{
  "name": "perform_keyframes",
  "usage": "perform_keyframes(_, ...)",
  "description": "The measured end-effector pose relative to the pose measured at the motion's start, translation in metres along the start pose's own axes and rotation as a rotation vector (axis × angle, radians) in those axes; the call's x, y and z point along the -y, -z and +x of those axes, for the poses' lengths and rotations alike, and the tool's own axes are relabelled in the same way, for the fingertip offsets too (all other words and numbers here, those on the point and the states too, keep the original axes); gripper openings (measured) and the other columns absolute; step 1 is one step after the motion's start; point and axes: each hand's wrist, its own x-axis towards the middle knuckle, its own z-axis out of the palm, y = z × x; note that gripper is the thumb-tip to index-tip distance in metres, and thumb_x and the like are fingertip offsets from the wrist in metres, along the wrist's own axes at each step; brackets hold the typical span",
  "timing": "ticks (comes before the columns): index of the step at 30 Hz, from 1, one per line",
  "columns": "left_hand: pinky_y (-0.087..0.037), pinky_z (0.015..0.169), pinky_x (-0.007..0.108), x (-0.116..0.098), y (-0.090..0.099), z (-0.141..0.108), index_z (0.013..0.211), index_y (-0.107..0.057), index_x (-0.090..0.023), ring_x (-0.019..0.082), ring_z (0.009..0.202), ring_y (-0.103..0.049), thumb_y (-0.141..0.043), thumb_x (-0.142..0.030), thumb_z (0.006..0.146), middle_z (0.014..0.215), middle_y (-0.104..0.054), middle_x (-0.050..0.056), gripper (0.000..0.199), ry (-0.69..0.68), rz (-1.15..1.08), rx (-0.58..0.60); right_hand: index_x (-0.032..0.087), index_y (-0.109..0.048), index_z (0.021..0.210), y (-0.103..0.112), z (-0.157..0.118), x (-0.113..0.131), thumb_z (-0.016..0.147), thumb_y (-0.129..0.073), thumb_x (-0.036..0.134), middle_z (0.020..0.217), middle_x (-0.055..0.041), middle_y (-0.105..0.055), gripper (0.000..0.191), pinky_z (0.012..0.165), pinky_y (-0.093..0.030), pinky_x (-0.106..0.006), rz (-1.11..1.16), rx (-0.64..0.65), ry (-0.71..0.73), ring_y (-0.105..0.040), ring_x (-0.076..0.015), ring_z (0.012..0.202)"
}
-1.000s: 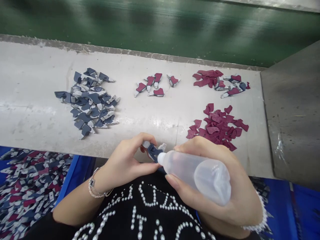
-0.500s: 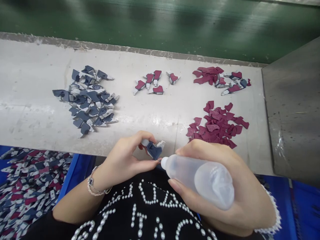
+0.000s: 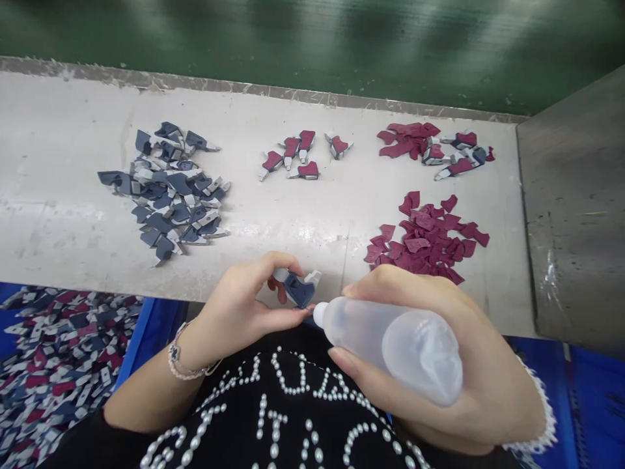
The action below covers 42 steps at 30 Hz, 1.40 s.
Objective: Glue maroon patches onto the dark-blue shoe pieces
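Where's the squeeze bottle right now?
Head view, lower right: the translucent squeeze bottle is in the right hand, its nozzle beside the navy-and-grey piece held in the left hand.

Navy molded piece pinched; translucent squeeze bottle, nozzle just beside.

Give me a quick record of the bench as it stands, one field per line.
left hand: pinches a navy-and-grey piece
right hand: grips a translucent squeeze bottle
bottle tip: beside the piece; contact unclear
bench: holds a navy-and-grey pile, maroon-and-grey pieces, and a maroon pile
lower left: blue bin of mixed pieces
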Motion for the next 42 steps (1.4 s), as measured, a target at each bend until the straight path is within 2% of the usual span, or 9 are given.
perform_keyframes(4, -0.050, 0.061, 0.013, -0.0002, 0.0015, 0.0002, 0.106, -0.055, -0.024, 0.005, 0.063, -0.061, -0.081, -0.019, 0.075, 0.084, -0.067, -0.006, 0.040, 0.001, 0.018, -0.017, 0.020, -0.053, 0.081, 0.0014, -0.0001, 0.0012, 0.080, -0.071, 0.017, 0.062, 0.0061, -0.056, 0.018, 0.041, -0.039, -0.025, -0.010, -0.004, -0.004, -0.050, -0.0091, 0.047)
perform_keyframes(10, -0.050, 0.059, 0.012, -0.0026, 0.0004, 0.0020, 0.104, -0.055, -0.023, 0.006, 0.061, -0.061, -0.080, -0.023, 0.077, 0.080, -0.067, -0.006, 0.037, -0.004, -0.021, -0.027, 0.019, -0.055, 0.084, 0.0020, -0.0015, 0.0028, 0.085, -0.067, 0.017, 0.065, 0.0043, -0.056, 0.012, 0.043, -0.040, -0.025, -0.065, -0.131, 0.002, -0.053, -0.0100, 0.051)
perform_keyframes(16, -0.050, 0.062, 0.012, -0.0024, 0.0006, 0.0006, 0.104, -0.056, -0.023, 0.005, 0.062, -0.061, -0.083, -0.018, 0.072, 0.082, -0.067, -0.007, 0.042, -0.013, 0.038, -0.034, 0.019, -0.053, 0.082, -0.0013, -0.0017, 0.0032, 0.079, -0.074, 0.017, 0.062, 0.0061, -0.055, 0.021, 0.040, -0.039, -0.023, -0.068, -0.038, 0.020, -0.049, -0.0068, 0.046)
perform_keyframes(21, -0.050, 0.061, 0.011, -0.0036, -0.0006, 0.0023, 0.103, -0.055, -0.022, 0.005, 0.063, -0.061, -0.080, -0.022, 0.076, 0.080, -0.067, -0.006, 0.037, -0.010, 0.002, -0.013, 0.020, -0.053, 0.080, 0.0000, -0.0014, 0.0038, 0.084, -0.067, 0.017, 0.061, 0.0053, -0.054, 0.015, 0.039, -0.038, -0.026, -0.068, -0.131, -0.005, -0.050, -0.0091, 0.047)
perform_keyframes(26, -0.051, 0.061, 0.011, -0.0050, -0.0013, 0.0042, 0.101, -0.055, -0.021, 0.005, 0.062, -0.060, -0.082, -0.020, 0.074, 0.077, -0.067, -0.006, 0.038, -0.012, -0.011, -0.018, 0.021, -0.056, 0.086, 0.0020, -0.0020, 0.0058, 0.085, -0.067, 0.019, 0.070, 0.0011, -0.063, 0.011, 0.041, -0.042, -0.028, -0.083, -0.168, -0.039, -0.059, -0.0145, 0.056)
perform_keyframes(28, -0.051, 0.061, 0.011, -0.0055, -0.0011, 0.0041, 0.101, -0.056, -0.021, 0.005, 0.062, -0.061, -0.082, -0.019, 0.074, 0.076, -0.067, -0.006, 0.038, -0.011, -0.027, -0.028, 0.021, -0.056, 0.087, 0.0023, -0.0030, 0.0058, 0.086, -0.067, 0.019, 0.070, 0.0011, -0.063, 0.011, 0.041, -0.043, -0.028, -0.074, -0.166, -0.037, -0.061, -0.0150, 0.057)
perform_keyframes(33, -0.051, 0.059, 0.012, -0.0063, -0.0009, 0.0032, 0.101, -0.056, -0.021, 0.005, 0.061, -0.061, -0.081, -0.021, 0.075, 0.075, -0.067, -0.006, 0.036, -0.002, -0.074, -0.001, 0.022, -0.055, 0.083, 0.0027, -0.0045, 0.0037, 0.084, -0.069, 0.017, 0.062, 0.0052, -0.056, 0.015, 0.038, -0.039, -0.027, -0.052, -0.113, -0.008, -0.053, -0.0104, 0.046)
perform_keyframes(39, -0.052, 0.060, 0.012, -0.0065, -0.0022, 0.0038, 0.101, -0.056, -0.021, 0.005, 0.061, -0.061, -0.083, -0.023, 0.074, 0.076, -0.069, -0.005, 0.038, -0.005, -0.103, 0.000, 0.023, -0.058, 0.091, 0.0026, -0.0053, 0.0058, 0.085, -0.070, 0.020, 0.073, 0.0022, -0.065, 0.013, 0.043, -0.044, -0.028, -0.064, -0.152, -0.030, -0.063, -0.0156, 0.060)
perform_keyframes(42, -0.051, 0.060, 0.011, -0.0068, -0.0030, 0.0045, 0.101, -0.056, -0.021, 0.005, 0.061, -0.061, -0.083, -0.023, 0.074, 0.076, -0.068, -0.005, 0.037, -0.015, -0.112, 0.005, 0.023, -0.057, 0.090, 0.0025, -0.0059, 0.0076, 0.085, -0.071, 0.021, 0.072, 0.0035, -0.063, 0.015, 0.043, -0.045, -0.027, -0.046, -0.149, -0.028, -0.061, -0.0140, 0.058)
